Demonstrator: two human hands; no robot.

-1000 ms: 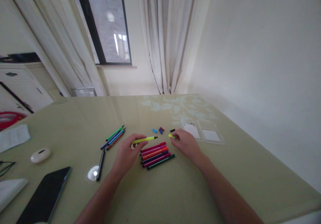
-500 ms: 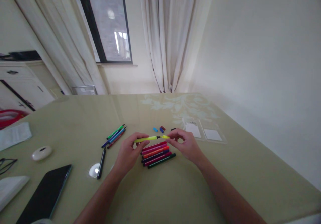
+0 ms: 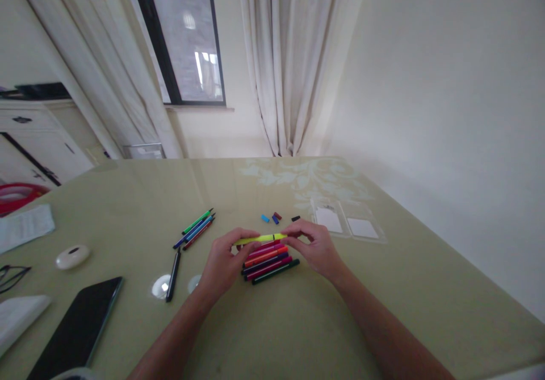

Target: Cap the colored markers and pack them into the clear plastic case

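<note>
My left hand pinches the barrel of a yellow marker held level just above the table. My right hand pinches the yellow cap at the marker's right end, and the cap sits on the tip. Right below the marker lies a row of several capped markers, pink, red, orange, purple and dark green, side by side. Three loose caps, light blue, dark blue and red, and a black one, lie just beyond my hands.
A green, blue and red marker group and a black marker lie to the left. An open clear plastic case sits at the right. A phone, a white oval object, glasses and papers lie at the far left.
My right hand picked the yellow cap off the table, carried it left to the marker's tip and pushed it on. My left hand kept holding the marker.
</note>
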